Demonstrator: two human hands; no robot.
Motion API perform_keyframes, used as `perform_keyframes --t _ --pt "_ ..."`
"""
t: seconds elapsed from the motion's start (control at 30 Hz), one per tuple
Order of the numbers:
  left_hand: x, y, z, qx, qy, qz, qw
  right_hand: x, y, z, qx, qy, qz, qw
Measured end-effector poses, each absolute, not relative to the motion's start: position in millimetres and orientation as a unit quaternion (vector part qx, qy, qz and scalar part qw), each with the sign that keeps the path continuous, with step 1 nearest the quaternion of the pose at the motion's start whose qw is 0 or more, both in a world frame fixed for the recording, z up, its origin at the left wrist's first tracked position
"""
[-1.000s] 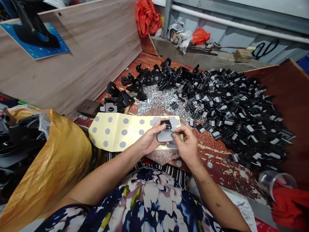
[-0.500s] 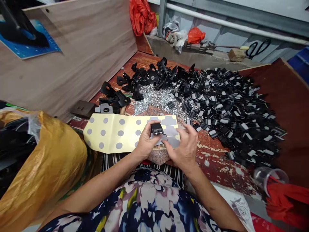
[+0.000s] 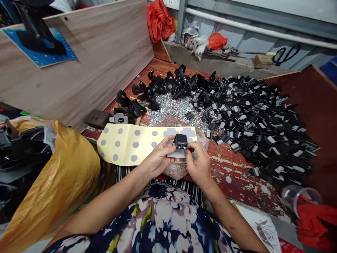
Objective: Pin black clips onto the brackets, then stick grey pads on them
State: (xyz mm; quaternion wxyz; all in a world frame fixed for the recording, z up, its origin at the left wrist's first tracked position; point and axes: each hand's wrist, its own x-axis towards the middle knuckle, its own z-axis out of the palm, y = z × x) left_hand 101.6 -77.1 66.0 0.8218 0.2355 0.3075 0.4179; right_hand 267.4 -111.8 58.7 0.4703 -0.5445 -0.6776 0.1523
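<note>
A small black plastic clip with shiny metal along its front edge is held up between both hands. My left hand grips its left side, thumb on top and fingers curled below. My right hand pinches its right side between thumb and bent fingers. Below lies a pale yellow backing sheet with rows of grey round stickers and larger grey sticker shapes at its right end, partly hidden by the hands. Under the sheet, a speckled stone slab shows at its edges.
Loose metal pins lie behind the sheet. Black clips with grey pads form a large pile on the right; larger black clip parts lie at the back. A yellow sack stands left, a clear plastic cup right.
The clip has been turned, with its black top now facing up more. My right hand's fingers, spread before, have closed onto its right side. The view has shifted slightly.
</note>
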Motion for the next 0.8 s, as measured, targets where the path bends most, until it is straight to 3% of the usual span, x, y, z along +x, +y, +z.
perform_keyframes --t 0.17,0.37,0.53,0.63,0.77,0.8 --pt "96 -85 78 0.225 0.317 0.388 0.835 272 -109 58 -0.538 -0.668 0.205 0.471" --pt "94 -92 82 0.216 0.306 0.446 0.813 264 -119 77 -0.491 -0.783 0.025 0.38" --pt "65 -101 96 0.275 0.338 0.533 0.725 266 -123 86 -0.424 -0.791 0.017 0.44" --pt "6 -118 134 0.417 0.437 0.635 0.482 276 -103 62 -0.417 -0.827 0.031 0.376" --pt "-90 -168 202 0.514 0.568 0.629 -0.132 276 -80 18 -0.421 -0.875 -0.017 0.241" --pt "-111 -181 214 0.481 0.613 0.589 -0.211 276 -79 11 -0.432 -0.873 -0.037 0.224"
